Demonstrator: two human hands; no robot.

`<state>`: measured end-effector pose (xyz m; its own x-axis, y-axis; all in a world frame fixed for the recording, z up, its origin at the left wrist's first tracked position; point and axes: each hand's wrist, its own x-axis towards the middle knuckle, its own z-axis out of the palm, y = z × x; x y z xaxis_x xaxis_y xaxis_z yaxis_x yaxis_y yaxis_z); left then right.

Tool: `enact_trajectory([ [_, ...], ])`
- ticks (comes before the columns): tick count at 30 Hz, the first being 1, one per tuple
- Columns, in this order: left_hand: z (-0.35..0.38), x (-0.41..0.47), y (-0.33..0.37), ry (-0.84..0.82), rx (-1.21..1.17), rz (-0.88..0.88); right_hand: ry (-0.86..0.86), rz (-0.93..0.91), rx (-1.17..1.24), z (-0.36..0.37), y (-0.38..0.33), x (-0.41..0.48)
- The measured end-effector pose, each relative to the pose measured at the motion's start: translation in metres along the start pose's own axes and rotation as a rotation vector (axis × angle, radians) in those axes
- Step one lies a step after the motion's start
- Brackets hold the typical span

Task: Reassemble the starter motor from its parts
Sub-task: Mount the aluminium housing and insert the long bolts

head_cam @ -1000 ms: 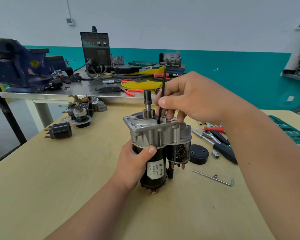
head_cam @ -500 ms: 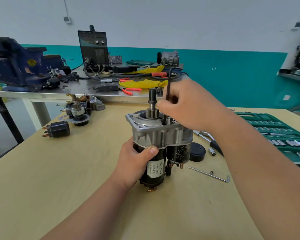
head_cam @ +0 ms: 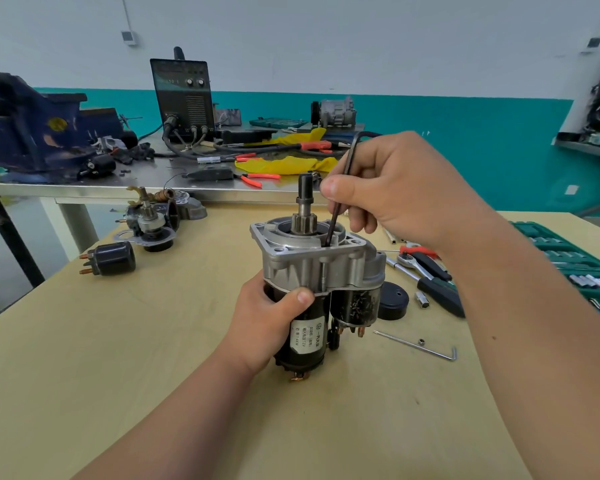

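The starter motor (head_cam: 321,268) stands upright on the wooden table (head_cam: 118,358), silver nose housing and pinion shaft on top, black body below. My left hand (head_cam: 267,320) grips the black body from the left, thumb across the front. My right hand (head_cam: 392,192) pinches a black hex key (head_cam: 342,195) that stands almost upright, its tip down in a hole on the housing top beside the pinion. A second starter's loose parts (head_cam: 153,223) and a black solenoid (head_cam: 110,259) lie at the table's far left.
A black cap (head_cam: 394,301), a small socket (head_cam: 422,300), a ratchet and screwdriver (head_cam: 430,275) and a silver hex key (head_cam: 416,345) lie right of the motor. A green socket case (head_cam: 575,271) sits at the right edge. A steel bench (head_cam: 118,181) with a vise and welder stands behind.
The view has shifted slightly and my right hand has turned on the hex key, whose bent top now points right. My left hand keeps the same hold on the motor body.
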<state>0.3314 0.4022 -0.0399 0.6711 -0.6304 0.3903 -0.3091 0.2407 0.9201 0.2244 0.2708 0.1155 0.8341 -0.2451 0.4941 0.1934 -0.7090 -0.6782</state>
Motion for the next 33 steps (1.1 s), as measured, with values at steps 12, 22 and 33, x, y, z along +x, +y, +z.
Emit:
enact_trajectory([
  [12,0.003,0.0,0.001,-0.01,-0.027,0.006,0.153,-0.043,-0.021,0.019,0.001,-0.004],
  [22,0.0,0.002,-0.003,0.016,-0.04,-0.033,0.009,0.008,0.11,0.008,0.005,0.003],
  [33,0.0,0.002,-0.003,0.013,-0.058,-0.021,-0.238,0.02,0.343,0.004,0.007,0.001],
])
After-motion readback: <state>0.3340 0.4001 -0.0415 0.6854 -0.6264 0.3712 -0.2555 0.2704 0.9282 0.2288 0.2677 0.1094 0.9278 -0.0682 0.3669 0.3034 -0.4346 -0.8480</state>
